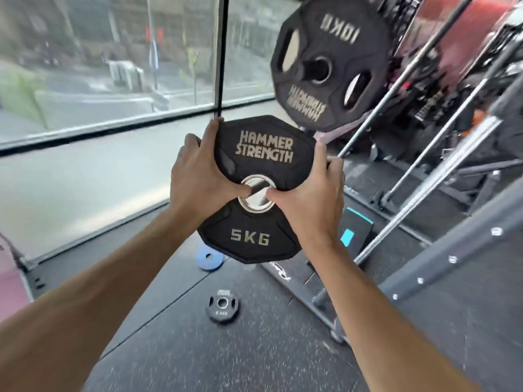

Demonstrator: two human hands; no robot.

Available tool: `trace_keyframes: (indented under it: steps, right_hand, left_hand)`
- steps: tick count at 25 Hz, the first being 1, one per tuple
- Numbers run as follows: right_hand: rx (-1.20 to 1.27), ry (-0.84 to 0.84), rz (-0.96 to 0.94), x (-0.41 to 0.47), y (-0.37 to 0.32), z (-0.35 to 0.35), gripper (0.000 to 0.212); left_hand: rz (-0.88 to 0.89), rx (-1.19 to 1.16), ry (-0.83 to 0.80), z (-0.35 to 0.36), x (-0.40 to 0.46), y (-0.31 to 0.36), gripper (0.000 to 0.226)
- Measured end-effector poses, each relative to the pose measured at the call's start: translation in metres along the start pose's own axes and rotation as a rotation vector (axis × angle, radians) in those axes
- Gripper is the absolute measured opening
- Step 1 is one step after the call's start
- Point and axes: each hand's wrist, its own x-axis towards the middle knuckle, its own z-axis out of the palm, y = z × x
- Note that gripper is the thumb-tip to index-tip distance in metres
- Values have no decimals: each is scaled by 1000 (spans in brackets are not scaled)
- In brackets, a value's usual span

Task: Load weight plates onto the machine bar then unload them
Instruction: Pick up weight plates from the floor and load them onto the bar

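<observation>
Two bare forearms reach up from the lower edge toward the middle of the view. Left hand [198, 176] grips the 5 kg plate [254, 190] on its 9 o'clock side, fingers curled over the rim and thumb resting at the steel ring of the centre hole. Right hand [308, 199] grips the 3 o'clock side likewise, fingers wrapped behind the edge, thumb at the ring. That plate is black, many-sided, lettered "HAMMER STRENGTH" above and "5KG" below, and faces the camera, held off the ground. A short length of steel bar end [256, 188] shows in its centre hole.

At 1 o'clock from it a larger black 10 kg plate [328, 63] hangs on a peg, its lettering upside down. Slanting chrome rods [424, 176] and the dark steel frame [452, 258] of the machine fill the 3 o'clock side.

Underfoot lies dark speckled rubber floor [226, 349]. On it, at 6 o'clock from the held plate, rests a small black plate [222, 305] lying flat; a small blue disc [210, 257] lies just beyond, partly hidden by the held plate. A black box with teal markings [355, 230] stands by the frame's base at 4 o'clock.

From 9 to 12 o'clock runs a big window [113, 66] with a dark upright mullion; outside, a blurred street.
</observation>
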Motion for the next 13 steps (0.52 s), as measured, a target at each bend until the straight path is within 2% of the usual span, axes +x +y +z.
trace_keyframes:
  steps: [6, 13]
  right_hand:
    - [-23, 201, 53, -11, -18, -137, 119]
    - [-91, 404, 87, -11, -16, -256, 120]
  left_hand:
    - [221, -99, -30, -54, -28, 116, 129]
    - [508, -355, -111, -65, -26, 221, 127]
